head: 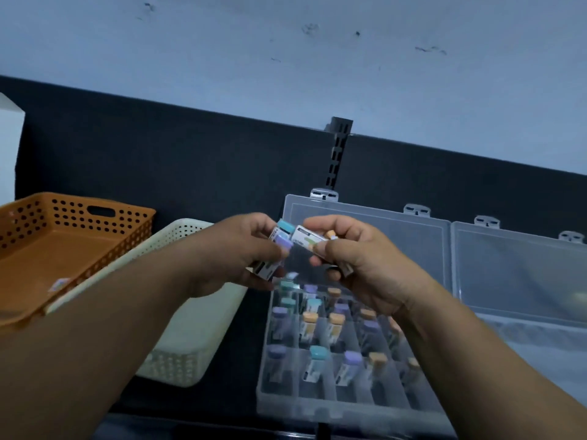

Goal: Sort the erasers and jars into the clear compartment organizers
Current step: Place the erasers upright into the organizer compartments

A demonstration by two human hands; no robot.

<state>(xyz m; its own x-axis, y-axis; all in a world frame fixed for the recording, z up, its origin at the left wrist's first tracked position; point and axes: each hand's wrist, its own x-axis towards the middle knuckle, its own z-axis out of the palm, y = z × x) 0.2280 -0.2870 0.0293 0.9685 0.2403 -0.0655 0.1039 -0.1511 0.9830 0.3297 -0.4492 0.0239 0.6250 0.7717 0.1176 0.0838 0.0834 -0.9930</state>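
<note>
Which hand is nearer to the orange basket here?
Left. The left hand, gripping erasers, is to the right of the orange basket, by the white basket. The right hand, also gripping erasers, is farther right, over the clear organizer.

Erasers (317, 354) are showing teal, lilac and pale orange tips above white sleeves printed with black, inside a clear, colourless organizer (333, 404). An orange basket (73, 236) dotted with round holes and a finely perforated cream basket (190, 328) are standing out against a black panel (190, 154) and a pale blue-grey wall (286, 58).
</note>
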